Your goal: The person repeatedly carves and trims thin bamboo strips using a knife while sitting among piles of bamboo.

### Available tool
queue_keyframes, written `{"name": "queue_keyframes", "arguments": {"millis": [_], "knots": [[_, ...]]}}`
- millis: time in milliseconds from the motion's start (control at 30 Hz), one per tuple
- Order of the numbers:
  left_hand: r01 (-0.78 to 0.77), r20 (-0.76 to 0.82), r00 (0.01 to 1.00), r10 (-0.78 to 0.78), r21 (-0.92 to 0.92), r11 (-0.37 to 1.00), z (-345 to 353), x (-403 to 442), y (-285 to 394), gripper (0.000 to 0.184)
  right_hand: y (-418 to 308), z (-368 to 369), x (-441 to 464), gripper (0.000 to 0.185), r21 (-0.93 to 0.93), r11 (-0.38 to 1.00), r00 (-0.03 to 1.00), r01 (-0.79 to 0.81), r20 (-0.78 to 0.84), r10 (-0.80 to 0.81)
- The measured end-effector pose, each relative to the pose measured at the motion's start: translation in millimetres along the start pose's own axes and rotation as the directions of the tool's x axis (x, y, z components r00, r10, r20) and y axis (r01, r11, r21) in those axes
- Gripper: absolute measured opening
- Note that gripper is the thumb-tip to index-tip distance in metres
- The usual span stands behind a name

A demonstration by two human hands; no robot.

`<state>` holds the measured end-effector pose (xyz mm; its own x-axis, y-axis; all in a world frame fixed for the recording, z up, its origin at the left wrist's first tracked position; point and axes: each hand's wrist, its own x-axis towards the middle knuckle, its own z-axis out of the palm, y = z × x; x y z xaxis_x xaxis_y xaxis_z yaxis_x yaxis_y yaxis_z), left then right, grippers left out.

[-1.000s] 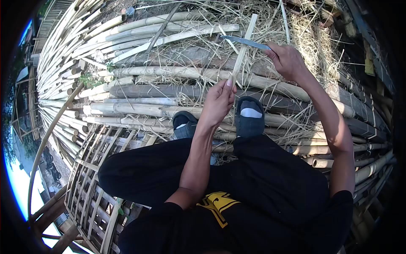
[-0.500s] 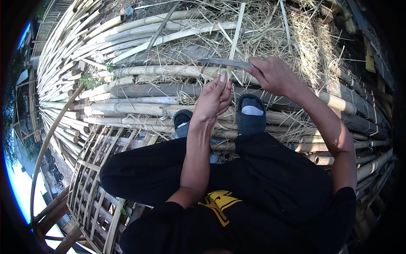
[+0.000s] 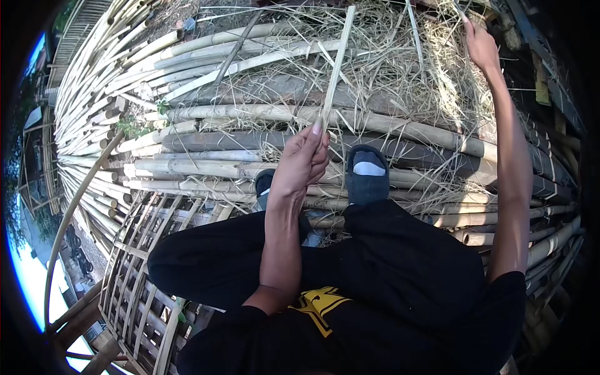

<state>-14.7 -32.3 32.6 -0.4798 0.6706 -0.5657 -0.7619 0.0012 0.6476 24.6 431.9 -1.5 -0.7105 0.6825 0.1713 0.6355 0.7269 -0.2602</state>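
My left hand [image 3: 303, 159] is closed around the lower end of a thin bamboo strip [image 3: 338, 65], thumb pressed on top. The pale strip points up and away over the shavings. Far out at the upper right, my right hand [image 3: 481, 47] is closed on a knife [image 3: 459, 10], its thin blade only faintly visible against the straw-like litter. Both hands are well apart, and the knife does not touch the strip.
Bamboo poles [image 3: 206, 161] lie side by side under my feet, with shavings [image 3: 375, 81] scattered over them. A woven bamboo lattice [image 3: 134, 269] stands at lower left. A curved pole [image 3: 75, 200] rises beside it. My sandals [image 3: 367, 181] rest on the poles.
My right hand has swung the knife from beside the strip out to the upper right. My left hand has moved slightly down and left, still gripping the strip.
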Motion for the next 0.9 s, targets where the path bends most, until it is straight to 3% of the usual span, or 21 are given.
{"name": "queue_keyframes", "arguments": {"millis": [33,67,100,167,200,233,267,300,367,400,467,500,567,700,733,767,800,833,900], "knots": [[-0.011,-0.014,1.0,0.011,0.008,1.0,-2.5,-1.0,2.8,0.03,16.9,-14.8,8.7,0.058,0.1,0.995,0.997,-0.029,-0.071,0.037],[-0.031,-0.008,0.999,0.031,0.011,0.999,-3.7,1.2,3.6,0.03,47.8,-13.9,23.6,0.059,0.219,0.967,0.991,-0.133,0.014,0.134],[-0.049,0.004,0.999,0.048,0.012,0.999,-2.9,5.2,3.3,0.03,41.6,-23.3,13.9,0.06,0.221,0.968,0.99,-0.118,-0.045,0.131],[-0.04,0.004,0.999,0.04,0.027,0.999,1.7,10.6,-3.4,0.03,32.2,-12.5,-9.7,0.057,0.366,0.916,0.986,-0.166,0.05,0.158],[-0.073,-0.025,0.997,0.077,0.137,0.988,3.1,13.8,-7.3,0.032,10.2,-10.6,-32.2,0.054,0.398,0.902,0.983,-0.171,0.132,0.128],[-0.108,-0.05,0.991,0.124,0.247,0.963,5.0,16.0,-9.0,0.033,-19.7,-8.7,-56.8,0.053,0.431,0.886,0.974,-0.173,0.207,0.089],[-0.072,-0.065,0.994,0.093,0.272,0.96,7.7,15.1,-5.0,0.034,-39.7,1.6,-77.7,0.047,0.441,0.894,0.981,-0.079,0.194,-0.009],[-0.083,-0.066,0.992,0.104,0.27,0.959,7.4,17.8,-6.2,0.034,-75.3,-5.2,-101.3,0.044,0.421,0.902,0.966,-0.096,0.259,-0.018],[-0.175,-0.088,0.97,0.229,0.406,0.897,2.8,24.0,-14.3,0.034,-111.7,2.1,-132.3,0.047,0.509,0.854,0.915,0.11,0.283,-0.286],[-0.191,-0.109,0.958,0.265,0.446,0.874,2.6,25.6,-17.0,0.034,-127.4,-1.0,-143.6,0.046,0.486,0.86,0.852,0.155,0.374,-0.365],[-0.173,-0.112,0.959,0.259,0.49,0.854,6.9,23.2,-17.6,0.034,-147.4,-1.3,-161.3,0.043,0.53,0.806,0.768,0.262,0.392,-0.507],[-0.163,-0.11,0.96,0.258,0.53,0.832,8.8,22.5,-17.2,0.034,-151.8,1.5,-169.1,0.043,0.532,0.808,0.773,0.256,0.389,-0.501],[-0.166,-0.111,0.952,0.284,0.592,0.789,8.7,20.9,-18.5,0.034,-156.0,9.5,-178.3,0.039,0.568,0.719,0.745,0.4,0.256,-0.616],[-0.121,-0.108,0.973,0.204,0.514,0.849,1.8,19.0,-22.5,0.034,-139.7,19.3,-155.9,0.037,0.422,0.795,0.774,0.436,0.274,-0.571],[-0.134,-0.103,0.972,0.211,0.498,0.857,1.0,18.8,-22.3,0.033,-127.4,17.3,-137.0,0.038,0.295,0.848,0.811,0.44,0.276,-0.516],[-0.146,-0.101,0.97,0.22,0.481,0.865,0.6,18.4,-22.7,0.031,-104.1,24.9,-119.6,0.043,0.262,0.853,0.842,0.451,0.194,-0.504],[-0.143,-0.104,0.97,0.218,0.481,0.865,1.9,14.3,-20.1,0.031,-85.8,25.5,-101.9,0.046,0.247,0.91,0.884,0.333,0.254,-0.392],[-0.143,-0.091,0.974,0.209,0.471,0.871,5.6,10.4,-14.0,0.031,-54.3,39.2,-79.4,0.05,0.239,0.971,0.924,-0.01,0.373,-0.083],[-0.136,-0.079,0.978,0.193,0.459,0.878,5.2,8.3,-12.3,0.031,-21.5,22.7,-60.1,0.048,0.041,0.989,0.973,0.139,0.179,-0.145]]}}
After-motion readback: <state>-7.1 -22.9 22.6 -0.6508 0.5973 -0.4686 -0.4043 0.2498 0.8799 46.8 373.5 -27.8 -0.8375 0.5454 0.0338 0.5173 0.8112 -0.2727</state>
